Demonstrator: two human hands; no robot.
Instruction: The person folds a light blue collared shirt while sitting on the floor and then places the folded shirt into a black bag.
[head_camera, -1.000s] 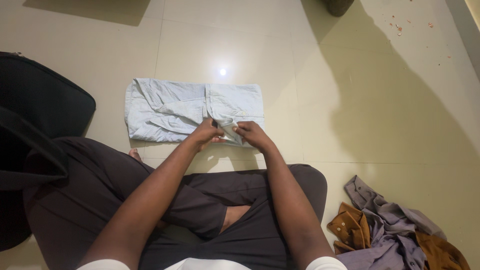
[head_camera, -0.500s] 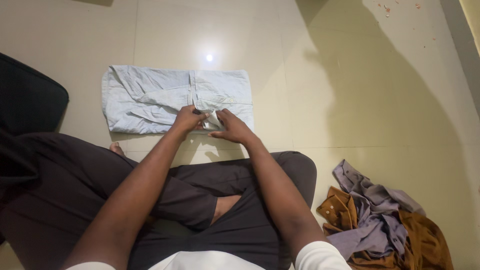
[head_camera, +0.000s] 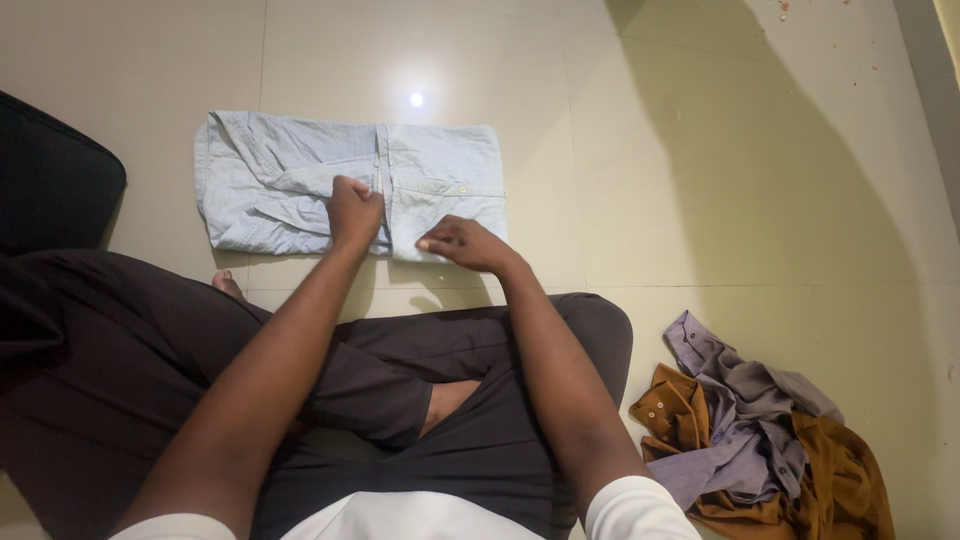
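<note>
Left hand (head_camera: 355, 212) clenched, pinching placket of folded light-blue shirt (head_camera: 270, 180) at mid-length. Right hand (head_camera: 465, 243) released, flat on near hem. Shirt spread on floor (head_camera: 700, 180), long axis crosswise, bulk beyond and left of left grip; both hands touching.

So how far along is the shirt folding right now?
The light blue shirt already lies folded into a flat rectangle on the floor. In hand: the left hand presses its middle, and the right hand rests on its near edge. Left over: a crumpled pile of purple and brown clothes sits unfolded at the right.
</note>
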